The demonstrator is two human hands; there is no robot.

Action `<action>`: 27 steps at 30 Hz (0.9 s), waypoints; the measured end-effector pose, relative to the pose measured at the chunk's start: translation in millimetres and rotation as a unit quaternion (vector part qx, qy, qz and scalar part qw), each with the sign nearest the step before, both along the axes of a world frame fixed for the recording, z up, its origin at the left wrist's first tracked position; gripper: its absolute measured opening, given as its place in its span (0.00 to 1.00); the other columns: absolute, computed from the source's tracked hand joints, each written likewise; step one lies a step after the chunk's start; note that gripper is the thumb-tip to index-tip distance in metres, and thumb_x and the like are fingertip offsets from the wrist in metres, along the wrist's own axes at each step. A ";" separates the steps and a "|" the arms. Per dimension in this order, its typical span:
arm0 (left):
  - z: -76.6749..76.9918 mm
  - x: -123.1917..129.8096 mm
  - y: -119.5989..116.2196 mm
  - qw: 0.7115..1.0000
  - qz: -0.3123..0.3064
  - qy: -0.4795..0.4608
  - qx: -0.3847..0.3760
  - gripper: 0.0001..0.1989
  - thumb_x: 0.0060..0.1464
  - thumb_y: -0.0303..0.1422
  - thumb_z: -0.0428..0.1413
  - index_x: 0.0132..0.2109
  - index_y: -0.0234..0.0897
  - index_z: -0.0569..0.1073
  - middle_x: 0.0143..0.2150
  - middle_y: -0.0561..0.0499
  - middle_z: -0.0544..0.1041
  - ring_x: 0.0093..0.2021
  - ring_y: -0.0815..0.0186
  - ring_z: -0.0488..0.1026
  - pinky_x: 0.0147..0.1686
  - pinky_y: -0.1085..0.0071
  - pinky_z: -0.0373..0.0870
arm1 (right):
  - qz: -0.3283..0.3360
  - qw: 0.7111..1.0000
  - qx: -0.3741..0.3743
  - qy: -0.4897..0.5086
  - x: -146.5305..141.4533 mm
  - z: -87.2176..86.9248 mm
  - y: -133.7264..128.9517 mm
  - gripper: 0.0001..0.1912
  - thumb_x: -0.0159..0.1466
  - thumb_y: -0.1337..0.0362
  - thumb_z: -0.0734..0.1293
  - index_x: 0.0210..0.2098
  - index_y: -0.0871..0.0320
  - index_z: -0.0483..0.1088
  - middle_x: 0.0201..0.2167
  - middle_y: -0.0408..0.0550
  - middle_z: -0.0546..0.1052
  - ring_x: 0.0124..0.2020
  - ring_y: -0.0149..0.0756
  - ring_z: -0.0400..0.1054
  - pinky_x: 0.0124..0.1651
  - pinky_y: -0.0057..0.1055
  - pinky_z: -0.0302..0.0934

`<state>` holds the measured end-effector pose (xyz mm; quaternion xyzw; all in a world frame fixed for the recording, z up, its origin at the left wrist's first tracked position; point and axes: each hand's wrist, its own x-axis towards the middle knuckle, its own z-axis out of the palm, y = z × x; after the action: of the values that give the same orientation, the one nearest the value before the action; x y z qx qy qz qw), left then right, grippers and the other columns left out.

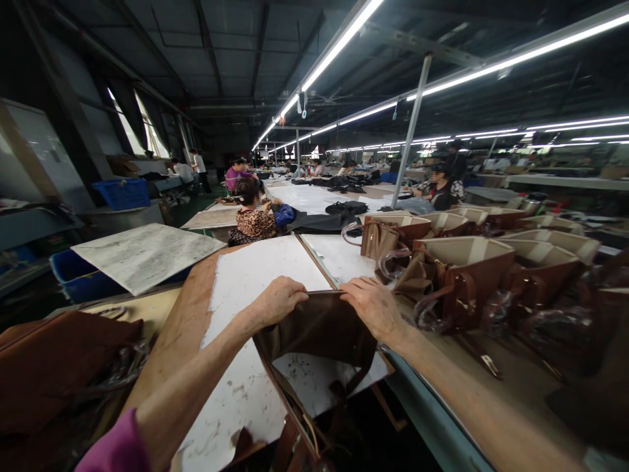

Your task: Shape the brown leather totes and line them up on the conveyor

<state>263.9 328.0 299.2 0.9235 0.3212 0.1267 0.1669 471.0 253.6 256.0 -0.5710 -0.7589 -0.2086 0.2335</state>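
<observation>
Head view: our left hand [282,301] and right hand [371,307] each pinch the upper edge of a brown bag [319,324], fingers closed narrow on the fabric. It hangs between and below our grips, over white paper [265,262]. Right of the grip, we see open-topped bags [466,278] in rows; left of it, a reddish-brown bag [54,367]. We judge the step in hand as spreading that edge; moving it next calls for even tension from both pinches.

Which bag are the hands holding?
The olive-brown bag in the middle, its edge gripped by the left hand and right hand; the other bags sit off to the sides.
</observation>
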 end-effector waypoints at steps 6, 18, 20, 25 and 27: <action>-0.4 -2.4 -1.1 1.000 0.011 -0.017 -0.006 0.13 0.50 0.31 0.45 0.29 0.33 0.74 0.24 0.52 0.73 0.27 0.70 0.65 0.29 0.76 0.58 | 0.015 0.999 0.018 0.043 -19.6 -2.5 3.0 0.04 0.58 0.68 0.63 0.34 0.57 0.66 0.31 0.46 0.71 0.35 0.35 0.63 0.38 0.30 0.54; -2.3 -4.7 -2.5 1.000 0.001 -0.023 -0.008 0.13 0.50 0.31 0.45 0.29 0.33 0.73 0.24 0.52 0.73 0.27 0.70 0.66 0.29 0.77 0.59 | -0.007 0.998 -0.038 0.050 -20.4 -4.0 7.6 0.07 0.60 0.64 0.61 0.36 0.54 0.69 0.31 0.43 0.75 0.34 0.33 0.67 0.37 0.27 0.54; -2.0 -4.9 -4.1 1.000 0.002 -0.019 -0.005 0.13 0.50 0.31 0.45 0.29 0.33 0.73 0.24 0.52 0.73 0.27 0.70 0.66 0.29 0.77 0.59 | -0.011 0.997 -0.046 0.061 -20.0 -4.0 8.1 0.08 0.60 0.63 0.61 0.36 0.54 0.70 0.31 0.43 0.75 0.34 0.33 0.67 0.37 0.26 0.54; 0.6 -5.3 -8.6 1.000 0.010 -0.004 0.006 0.14 0.52 0.35 0.46 0.31 0.34 0.74 0.26 0.51 0.74 0.29 0.68 0.67 0.30 0.76 0.60 | -0.019 0.996 -0.057 0.063 -21.5 -2.5 6.8 0.08 0.61 0.63 0.60 0.35 0.54 0.70 0.31 0.42 0.76 0.34 0.33 0.67 0.36 0.26 0.53; 1.4 -5.4 -9.4 1.000 0.008 0.006 0.005 0.12 0.49 0.38 0.49 0.33 0.35 0.74 0.27 0.52 0.74 0.29 0.67 0.67 0.30 0.75 0.60 | -0.019 0.996 -0.058 0.060 -22.8 -1.4 5.9 0.09 0.61 0.63 0.59 0.34 0.54 0.70 0.30 0.42 0.75 0.34 0.33 0.67 0.35 0.26 0.53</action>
<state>258.5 318.6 300.6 0.9222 0.3293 0.1244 0.1598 448.3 259.5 254.6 -0.6096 -0.7432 -0.1340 0.2410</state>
